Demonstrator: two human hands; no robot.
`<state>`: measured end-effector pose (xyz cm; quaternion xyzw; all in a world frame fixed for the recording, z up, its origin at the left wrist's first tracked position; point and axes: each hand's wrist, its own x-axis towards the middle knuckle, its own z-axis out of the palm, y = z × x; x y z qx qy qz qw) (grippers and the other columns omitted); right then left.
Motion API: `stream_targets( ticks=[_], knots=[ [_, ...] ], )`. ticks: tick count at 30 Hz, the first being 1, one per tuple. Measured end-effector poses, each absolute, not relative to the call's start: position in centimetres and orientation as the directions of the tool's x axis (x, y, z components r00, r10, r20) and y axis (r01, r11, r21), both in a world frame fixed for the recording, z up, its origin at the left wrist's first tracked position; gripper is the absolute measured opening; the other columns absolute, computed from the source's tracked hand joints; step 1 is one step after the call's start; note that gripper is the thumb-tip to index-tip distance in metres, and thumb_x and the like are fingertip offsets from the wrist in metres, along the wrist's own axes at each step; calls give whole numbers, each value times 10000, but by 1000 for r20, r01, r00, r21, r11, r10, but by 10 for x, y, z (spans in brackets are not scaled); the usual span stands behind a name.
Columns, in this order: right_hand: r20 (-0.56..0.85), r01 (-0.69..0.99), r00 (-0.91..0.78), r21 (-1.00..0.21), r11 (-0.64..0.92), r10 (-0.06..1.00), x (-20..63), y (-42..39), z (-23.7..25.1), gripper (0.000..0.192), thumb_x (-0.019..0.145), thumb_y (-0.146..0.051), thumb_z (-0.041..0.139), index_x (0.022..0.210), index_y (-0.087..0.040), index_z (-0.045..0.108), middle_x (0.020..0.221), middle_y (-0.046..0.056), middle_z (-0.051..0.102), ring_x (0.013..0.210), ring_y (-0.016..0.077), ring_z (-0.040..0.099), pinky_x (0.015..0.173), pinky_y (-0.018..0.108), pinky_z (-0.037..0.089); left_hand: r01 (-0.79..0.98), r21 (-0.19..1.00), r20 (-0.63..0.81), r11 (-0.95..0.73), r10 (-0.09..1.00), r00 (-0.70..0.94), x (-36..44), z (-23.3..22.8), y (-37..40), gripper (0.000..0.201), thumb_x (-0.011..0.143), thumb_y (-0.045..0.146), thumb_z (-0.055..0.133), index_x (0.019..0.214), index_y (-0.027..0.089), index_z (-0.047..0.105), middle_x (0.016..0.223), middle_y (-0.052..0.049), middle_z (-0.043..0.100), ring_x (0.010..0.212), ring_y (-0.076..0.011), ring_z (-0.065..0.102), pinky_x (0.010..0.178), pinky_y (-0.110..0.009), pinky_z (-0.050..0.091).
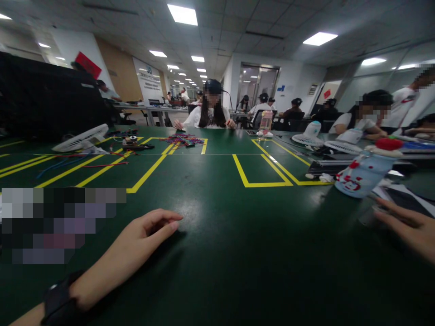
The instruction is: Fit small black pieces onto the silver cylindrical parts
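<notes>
The white bottle (362,174), printed with red figures and capped in red, is lying tilted at the right side of the green table (217,253), just beyond the person's right hand (408,226). It is resting among a clutter of papers and dark flat things there, so it looks to be parked out of the way of the taped work area rather than set up for use.

From the head camera, the right hand is coming in from the right edge with fingers stretched flat and loose, fingertips pointing left toward something small and blurred near the bottle's base; I cannot tell whether it is touching that. It is gripping nothing.

The left hand (142,240) is lying on the bare tabletop, palm down, fingers extended together and slightly curled, thumb tucked alongside. It is empty, touching only the table. The forearm is running diagonally in from the lower left, with a dark wristband (59,301) on the wrist.

Farther off, yellow tape lines (265,172) are marking out rectangles on the table. A white fan (81,138) is lying at the left near loose red and blue wires (84,160). A seated person (210,111) across the table is resting both hands by a bundle of coloured cables (183,139). A pink bottle (265,122) is standing upright beyond the tape.
</notes>
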<state>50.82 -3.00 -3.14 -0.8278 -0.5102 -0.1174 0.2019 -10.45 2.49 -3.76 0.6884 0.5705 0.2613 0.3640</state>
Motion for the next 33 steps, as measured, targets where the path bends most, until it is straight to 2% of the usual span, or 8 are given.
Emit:
stream_targets(
  ticks=[4,6,8,12,15,20,25,33],
  knots=[
    [203,852,494,-308,-424,845,422,-24,-7,691,767,-678,501,1295,-235,544,956,146,659,665,208,612,622,362,467,604,792,-52,-88,976,210,-101,-36,24,366,835,539,539,1079,282,632,1033,-19,688,987,-254,622,826,-364,466],
    [258,901,312,-386,-199,914,364,-18,-2,628,808,-626,489,1318,-260,513,1040,97,647,826,207,626,742,357,496,615,783,-46,-92,978,206,-100,-36,23,373,837,540,534,1086,281,631,1036,-24,686,982,-255,624,828,-370,468],
    [343,890,-14,-424,168,939,304,-12,-3,571,820,-547,531,1317,-267,504,1203,59,583,1043,203,576,914,358,468,630,771,-43,-95,979,200,-99,-36,22,384,832,544,536,1088,274,633,1036,-32,683,967,-258,628,817,-375,473],
    [344,657,-417,-525,540,842,212,-2,-15,468,862,-385,536,1313,-270,493,1218,25,568,1097,142,540,985,310,437,653,747,-7,-126,981,196,-100,-35,22,384,824,533,550,1071,257,650,1040,-46,678,954,-264,627,816,-384,472],
    [338,569,-470,-590,573,815,187,1,-25,465,850,-323,552,1307,-264,492,1202,32,569,1086,134,538,973,306,443,645,758,-18,-101,984,176,-98,-32,25,371,812,525,566,1042,253,669,1010,-43,694,952,-273,629,823,-387,469],
    [289,547,-349,-710,444,891,190,4,-39,729,725,-370,696,1357,-243,354,1152,40,587,1049,156,560,954,347,444,627,759,59,-177,977,206,-60,-15,25,378,854,505,517,1114,262,643,955,-34,689,820,-228,633,718,-345,483],
    [242,471,-373,-782,408,896,190,8,-40,509,746,-317,683,1188,-226,447,1124,16,587,1007,127,566,892,289,456,476,768,192,-429,863,468,-4,1,22,241,857,381,566,1006,262,712,982,-26,662,827,-178,607,677,-285,468],
    [300,492,-429,-713,499,852,193,7,-32,377,754,-230,630,1117,-242,532,1049,-15,595,926,106,555,825,249,447,440,821,232,-365,916,327,-18,-5,28,197,823,409,623,907,276,742,958,-23,633,875,-203,600,786,-341,476]
  ],
)
